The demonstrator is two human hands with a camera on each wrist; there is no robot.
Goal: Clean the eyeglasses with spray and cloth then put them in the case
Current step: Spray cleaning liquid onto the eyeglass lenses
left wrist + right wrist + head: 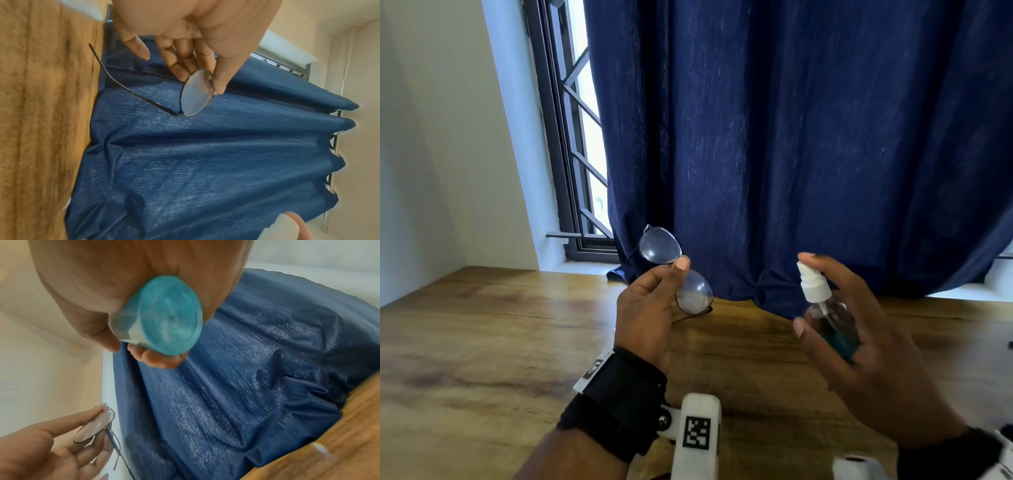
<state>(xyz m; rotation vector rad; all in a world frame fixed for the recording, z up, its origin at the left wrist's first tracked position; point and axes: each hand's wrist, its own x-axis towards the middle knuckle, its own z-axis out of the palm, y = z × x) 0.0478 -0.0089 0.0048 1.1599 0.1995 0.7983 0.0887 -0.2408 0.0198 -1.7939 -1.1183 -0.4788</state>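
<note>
My left hand holds thin dark-framed eyeglasses above the wooden table, pinching them at the bridge between thumb and fingers. The left wrist view shows one lens and an unfolded temple arm sticking out. To the right, my right hand grips a small clear spray bottle with blue liquid and a white pump top. The forefinger rests on the pump, and the nozzle points left towards the glasses. The bottle's round blue base fills the right wrist view, with the eyeglasses at lower left. No cloth or case is visible.
A wooden table spreads under both hands. A dark blue curtain hangs behind and bunches on the table's far edge. A barred window and white wall stand at the left. Small dark bits lie at the table's right edge.
</note>
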